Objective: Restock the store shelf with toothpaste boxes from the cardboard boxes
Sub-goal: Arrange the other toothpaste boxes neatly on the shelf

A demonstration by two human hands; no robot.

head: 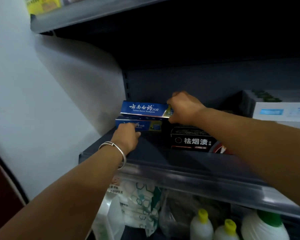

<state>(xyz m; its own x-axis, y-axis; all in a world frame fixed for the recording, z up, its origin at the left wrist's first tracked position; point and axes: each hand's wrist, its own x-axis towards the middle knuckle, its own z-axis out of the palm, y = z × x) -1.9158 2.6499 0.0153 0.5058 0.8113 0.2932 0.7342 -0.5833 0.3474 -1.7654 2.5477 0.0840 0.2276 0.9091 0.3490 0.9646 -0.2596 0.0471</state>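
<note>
I see a plain white wall (33,94) at left. Beside it a dark grey metal back panel (180,80) stands in deep shadow, under a grey upper shelf board (73,16).

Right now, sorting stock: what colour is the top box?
Blue with white lettering, top box, head view.

Two blue toothpaste boxes (144,110) with white lettering, stacked between the left hand (127,135) and right hand (184,108). Black box (192,139), white characters, under the right hand. Dark grey shelf (163,160). Silver bangle (113,149) behind the left hand. White bottles (201,226), yellow caps, below.
</note>
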